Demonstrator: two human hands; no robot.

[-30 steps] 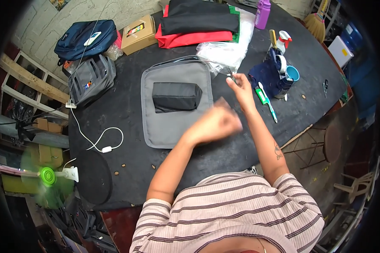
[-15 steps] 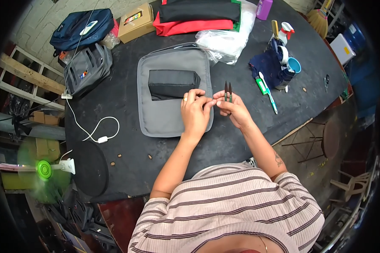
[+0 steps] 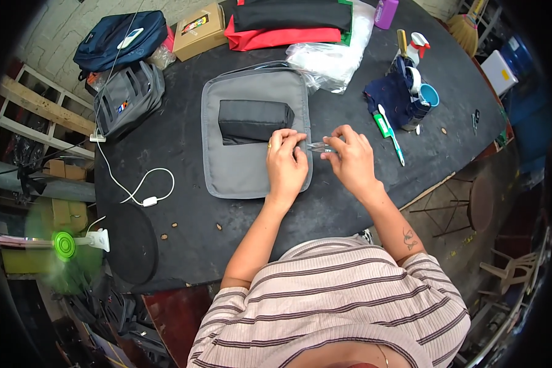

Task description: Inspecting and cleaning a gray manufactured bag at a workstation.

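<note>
A grey fabric bag [image 3: 245, 175] lies flat on the table in front of me, with a black padded block-shaped piece [image 3: 254, 116] on its upper half. My left hand [image 3: 286, 161] rests over the bag's right side. Its thumb and fingers are pinched by the bag's right edge; what lies between them is too small to make out. Just right of that edge, my right hand [image 3: 352, 159] is closed on a pair of thread snips [image 3: 319, 147]. The blades point left toward my left fingertips, and my fingers cover most of the handles.
A dark pouch [image 3: 386, 101] holding tools, a green-and-white brush [image 3: 391, 135] and a spray bottle [image 3: 417, 46] stand to the right. Folded fabric [image 3: 288, 37], clear plastic [image 3: 325, 64], a box [image 3: 198, 34] and bags [image 3: 129, 101] lie along the back. A white cable [image 3: 173, 178] curls at left.
My right hand has turned the snips from pointing away from me to pointing left at the bag's edge. The two hands' fingertips, together before, have come apart.
</note>
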